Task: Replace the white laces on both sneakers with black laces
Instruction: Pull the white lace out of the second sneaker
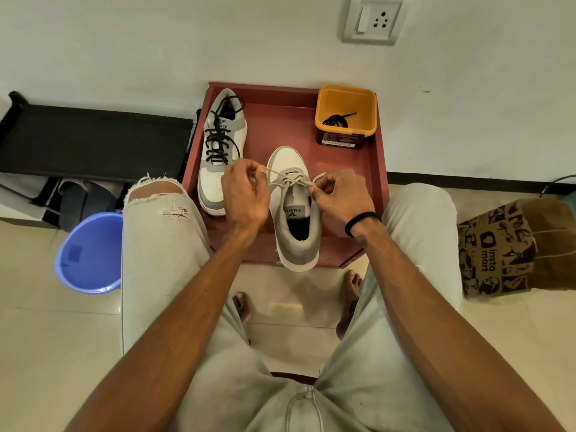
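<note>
Hands (246, 194) (339, 194) apparently pinch white lace (291, 179).

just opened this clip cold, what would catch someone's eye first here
Dead centre, the left hand and right hand pinch the white lace of the near sneaker on the red table. To its left stands the other sneaker, already strung with a black lace; a spare black lace lies in the yellow tub at the back right.
</note>
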Demonstrator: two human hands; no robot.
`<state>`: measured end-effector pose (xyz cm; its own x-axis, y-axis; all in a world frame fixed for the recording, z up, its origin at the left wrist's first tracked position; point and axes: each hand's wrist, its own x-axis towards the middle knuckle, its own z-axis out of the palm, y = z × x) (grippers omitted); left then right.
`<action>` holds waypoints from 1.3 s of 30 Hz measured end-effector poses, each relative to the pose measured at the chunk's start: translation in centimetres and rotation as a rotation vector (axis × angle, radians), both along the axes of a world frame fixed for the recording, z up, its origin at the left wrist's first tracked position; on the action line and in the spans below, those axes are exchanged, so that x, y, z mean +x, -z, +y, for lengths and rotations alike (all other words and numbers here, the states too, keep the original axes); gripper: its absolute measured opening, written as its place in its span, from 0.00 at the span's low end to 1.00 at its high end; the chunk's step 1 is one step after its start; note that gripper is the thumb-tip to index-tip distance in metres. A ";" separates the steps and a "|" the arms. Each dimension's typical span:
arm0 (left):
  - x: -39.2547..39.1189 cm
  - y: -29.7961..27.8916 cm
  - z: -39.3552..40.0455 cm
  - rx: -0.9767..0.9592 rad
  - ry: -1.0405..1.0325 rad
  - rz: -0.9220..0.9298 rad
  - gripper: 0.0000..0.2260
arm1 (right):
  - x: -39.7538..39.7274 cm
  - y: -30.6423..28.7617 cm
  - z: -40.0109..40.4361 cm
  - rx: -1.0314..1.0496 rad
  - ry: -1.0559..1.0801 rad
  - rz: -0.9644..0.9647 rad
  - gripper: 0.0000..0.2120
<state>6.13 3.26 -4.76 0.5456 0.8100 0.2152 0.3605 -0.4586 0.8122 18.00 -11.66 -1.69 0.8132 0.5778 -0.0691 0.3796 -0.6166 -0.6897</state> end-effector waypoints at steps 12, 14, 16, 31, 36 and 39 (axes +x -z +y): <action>0.9 -0.6 -2.4 0.464 0.382 0.317 0.15 | 0.3 0.0 -1.1 0.003 0.027 0.006 0.06; 1.6 -0.4 -2.1 0.458 0.369 0.298 0.14 | 0.5 0.2 -0.7 0.033 0.052 0.039 0.06; 2.5 -0.7 -1.4 0.462 0.377 0.306 0.14 | 0.5 0.2 -0.4 0.036 0.064 0.042 0.06; 3.6 -1.8 0.1 0.302 0.404 0.448 0.13 | 1.6 -0.9 0.8 -0.091 0.011 0.147 0.07; 3.4 -2.0 0.4 0.271 0.439 0.489 0.15 | 1.9 -1.1 0.7 -0.080 -0.032 0.180 0.05; 3.4 -1.9 0.2 0.259 0.438 0.497 0.13 | 2.0 -1.4 0.4 -0.063 -0.060 0.193 0.05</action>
